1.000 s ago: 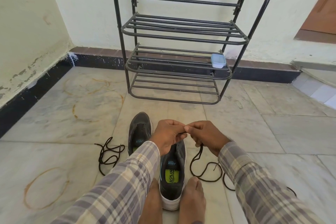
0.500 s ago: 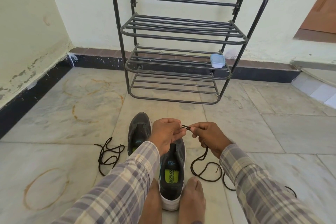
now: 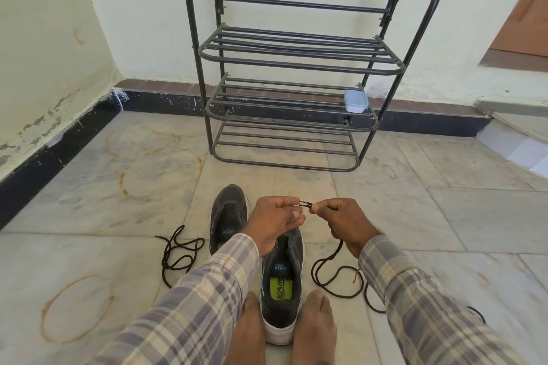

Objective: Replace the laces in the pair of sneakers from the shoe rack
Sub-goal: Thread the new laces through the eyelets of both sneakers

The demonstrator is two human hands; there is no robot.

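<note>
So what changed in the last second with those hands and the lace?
The left hand and right hand drew slightly apart, so a short stretch of the dark shoelace now shows between them; both still pinch it. The near sneaker, far sneaker, loose lace and shoe rack stayed put.

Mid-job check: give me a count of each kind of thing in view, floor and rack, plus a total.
sneakers: 2
laces (one loose on the floor, one pinched in both hands): 2
rack: 1
box on the rack's middle shelf: 1
Total: 6
</note>
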